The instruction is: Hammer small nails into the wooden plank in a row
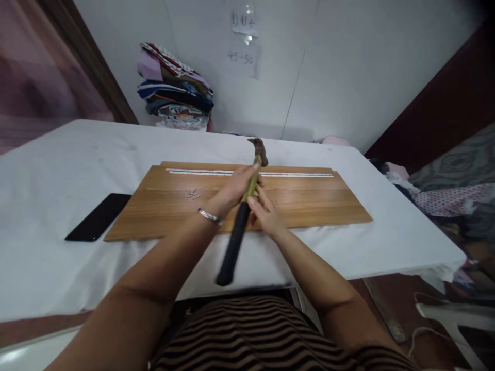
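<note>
A claw hammer (234, 243) with a rusty head, a yellow shaft and a black grip is held above the brown wooden board (143, 214). Its head points away from me, and the black grip end hangs toward my body. My left hand (235, 186) is closed around the yellow shaft just below the head. Lower down, my right hand (267, 214) also grips the shaft, thumb against it near the black part. Several small nails (192, 194) lie loose on the board, left of my hands. White strips (201, 171) run along the board's far side, partly hidden by my left hand.
A black phone (98, 217) lies left of the board on the white-covered table (54, 180). Folded clothes (178, 87) are stacked at the back against the wall. Paper notes (243, 59) hang there. A white plastic chair (452, 314) stands at the lower right.
</note>
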Motion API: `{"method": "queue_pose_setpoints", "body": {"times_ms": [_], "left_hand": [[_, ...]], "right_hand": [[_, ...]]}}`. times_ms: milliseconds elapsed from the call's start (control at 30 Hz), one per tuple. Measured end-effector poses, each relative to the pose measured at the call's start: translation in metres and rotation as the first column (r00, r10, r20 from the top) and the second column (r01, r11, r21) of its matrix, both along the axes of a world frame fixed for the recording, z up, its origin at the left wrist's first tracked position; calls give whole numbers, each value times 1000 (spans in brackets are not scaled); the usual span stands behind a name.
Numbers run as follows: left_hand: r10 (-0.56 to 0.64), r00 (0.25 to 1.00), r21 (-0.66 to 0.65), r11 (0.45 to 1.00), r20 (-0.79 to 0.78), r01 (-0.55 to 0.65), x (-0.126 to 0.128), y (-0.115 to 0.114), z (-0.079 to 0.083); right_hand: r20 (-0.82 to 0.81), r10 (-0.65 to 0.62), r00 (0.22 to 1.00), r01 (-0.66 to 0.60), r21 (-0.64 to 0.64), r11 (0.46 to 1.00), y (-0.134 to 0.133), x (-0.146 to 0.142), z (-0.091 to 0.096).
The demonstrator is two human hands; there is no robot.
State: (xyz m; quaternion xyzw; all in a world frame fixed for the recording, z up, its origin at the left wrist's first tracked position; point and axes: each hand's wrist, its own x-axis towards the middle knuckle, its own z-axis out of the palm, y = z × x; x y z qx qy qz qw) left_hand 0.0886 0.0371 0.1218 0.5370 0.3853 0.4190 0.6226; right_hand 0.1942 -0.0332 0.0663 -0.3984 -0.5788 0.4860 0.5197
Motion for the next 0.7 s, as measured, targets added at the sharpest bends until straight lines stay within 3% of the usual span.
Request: {"method": "queue_pose_setpoints", "body": {"times_ms": [100, 167, 300, 433, 533, 700], "left_hand": [[-10, 1000, 38, 999, 2, 10, -37, 5, 17], [-65, 998, -18, 998, 6, 65, -61, 0, 15], [-95, 994, -103, 991, -51, 89, -93, -24, -9], [-108, 990, -240, 967, -94, 83, -97, -47, -35], [-137, 983, -279, 955, -119, 99, -94, -51, -47], [-204, 954, -265, 954, -220, 143, -89, -44, -60]], "right_hand": [[247, 72, 966, -119, 181, 976, -9, -9, -17], [451, 117, 885, -261, 271, 927, -20, -14, -36], [678, 200, 707, -551, 351, 757, -38, -33, -66], [795, 203, 572, -681, 322, 657, -41, -53, -82], [804, 256, 537, -706, 262, 658, -37, -59, -92], [670, 392, 630, -644, 168, 746, -27, -56, -97]]}}
